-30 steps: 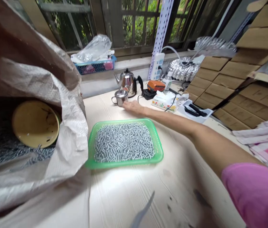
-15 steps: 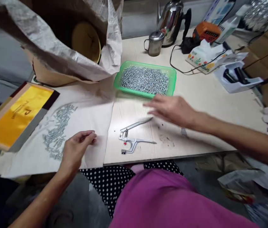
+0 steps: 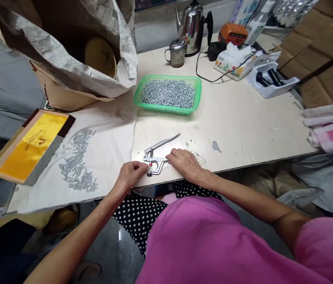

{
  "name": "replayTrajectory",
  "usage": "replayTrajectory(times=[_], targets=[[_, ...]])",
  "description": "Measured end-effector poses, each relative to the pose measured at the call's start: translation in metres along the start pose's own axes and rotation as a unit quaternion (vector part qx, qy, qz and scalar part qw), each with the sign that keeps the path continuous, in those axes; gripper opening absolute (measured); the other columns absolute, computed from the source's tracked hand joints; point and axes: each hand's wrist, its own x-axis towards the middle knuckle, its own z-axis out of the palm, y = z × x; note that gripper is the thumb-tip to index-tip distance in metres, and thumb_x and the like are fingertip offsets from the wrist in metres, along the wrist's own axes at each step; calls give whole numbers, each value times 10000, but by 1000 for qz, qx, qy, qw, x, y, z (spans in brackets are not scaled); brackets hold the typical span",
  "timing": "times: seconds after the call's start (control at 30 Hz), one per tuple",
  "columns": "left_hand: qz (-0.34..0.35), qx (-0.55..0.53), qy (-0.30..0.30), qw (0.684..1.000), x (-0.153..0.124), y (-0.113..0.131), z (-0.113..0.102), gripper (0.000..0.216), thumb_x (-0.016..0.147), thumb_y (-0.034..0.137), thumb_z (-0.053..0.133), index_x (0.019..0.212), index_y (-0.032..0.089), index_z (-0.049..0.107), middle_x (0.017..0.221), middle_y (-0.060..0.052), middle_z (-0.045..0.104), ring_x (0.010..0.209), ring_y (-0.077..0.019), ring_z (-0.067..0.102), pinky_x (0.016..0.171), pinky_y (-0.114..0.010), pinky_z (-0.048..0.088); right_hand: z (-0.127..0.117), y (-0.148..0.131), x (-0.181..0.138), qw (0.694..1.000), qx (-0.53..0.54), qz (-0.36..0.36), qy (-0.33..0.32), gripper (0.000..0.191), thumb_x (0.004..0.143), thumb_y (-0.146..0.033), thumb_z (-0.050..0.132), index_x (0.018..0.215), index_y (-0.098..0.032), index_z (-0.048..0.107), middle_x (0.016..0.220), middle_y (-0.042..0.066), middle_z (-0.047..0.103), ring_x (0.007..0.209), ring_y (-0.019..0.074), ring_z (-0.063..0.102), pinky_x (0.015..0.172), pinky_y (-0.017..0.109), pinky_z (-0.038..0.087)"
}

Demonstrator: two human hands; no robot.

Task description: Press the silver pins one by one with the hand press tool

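Snap-fastener pliers lie at the table's front edge, their handles spread and a red tip showing in the jaw. My left hand is pinched at the jaw end; anything between its fingertips is too small to make out. The fingers of my right hand close over the lower handle and hide its end. The upper handle stands free. Left of the hands, a heap of small metal springs lies on a white cloth. Behind the pliers stands a green tray full of similar small metal pieces.
A large paper sack stands at the back left, above a box with a yellow panel. Toward the back are a metal cup, a kettle, a tissue box and a white tray. A grey scrap lies to the right.
My right hand has come down from beside the green tray onto the pliers' lower handle. My left hand has moved right, from the cloth to the jaw. The pliers sit nearer the front edge.
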Motion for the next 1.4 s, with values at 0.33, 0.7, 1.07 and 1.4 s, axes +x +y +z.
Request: replayTrajectory(times=[0.33,0.7,1.07,1.4], targets=[[9,52,-7,999,5,3,3,428,666,605,706,577,190,645,498,28,508,526,-123,387,506,-254,260,-1,-6,-2,999,11,37,11,187,1035,-152,512,975,-173,688,952,68,669,839,196,538,713,343,328],[-22,28,-61,997,13,-1,-1,507,651,667,751,577,182,625,504,19,517,506,-115,413,503,-250,294,-8,-10,0,998,14,57,-22,222,1038,-131,470,993,-172,683,959,76,676,843,203,545,691,344,328],[-42,-3,-5,999,2,0,13,412,674,581,720,701,170,695,513,18,569,475,-133,503,476,-252,399,-6,-10,0,998,5,57,-3,210,1024,-119,486,966,-179,679,923,75,674,828,204,537,673,341,315],[-92,-68,-106,988,8,1,4,440,570,533,844,665,146,656,523,29,546,461,-86,452,459,-222,351,-16,-13,0,998,6,47,-39,195,1002,-77,490,1015,-165,664,968,88,673,853,209,552,654,337,312]])
